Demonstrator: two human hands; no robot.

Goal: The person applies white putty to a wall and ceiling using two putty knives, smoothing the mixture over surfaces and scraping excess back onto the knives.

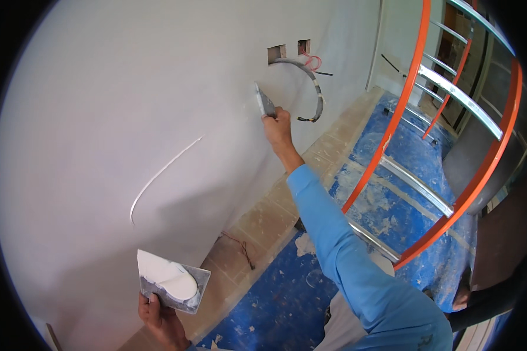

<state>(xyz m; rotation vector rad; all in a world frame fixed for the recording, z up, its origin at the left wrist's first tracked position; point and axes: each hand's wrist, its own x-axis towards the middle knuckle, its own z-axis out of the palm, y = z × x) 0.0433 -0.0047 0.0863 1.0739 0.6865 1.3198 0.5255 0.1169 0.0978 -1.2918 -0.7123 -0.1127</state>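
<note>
My right hand [279, 130] grips a putty knife [264, 103] whose wide metal blade is held up at the pale wall [129, 105]; whether the edge touches the wall I cannot tell. Low on the left, my left hand [160, 320] holds a flat square metal plate [202, 278] by its lower edge, thumb on top. A thick mound of white filler [175, 282] lies on that plate. A thin curved ridge of white filler [158, 174] runs across the wall between my hands.
Two square wall openings [276, 54] have a grey conduit [317, 93] and red wires [314, 62] hanging out. An orange ladder [490, 169] with metal rungs stands at right on blue floor sheeting [275, 292]. Beige tiles [240, 237] border the wall. Part of another person's foot [461, 298] shows at lower right.
</note>
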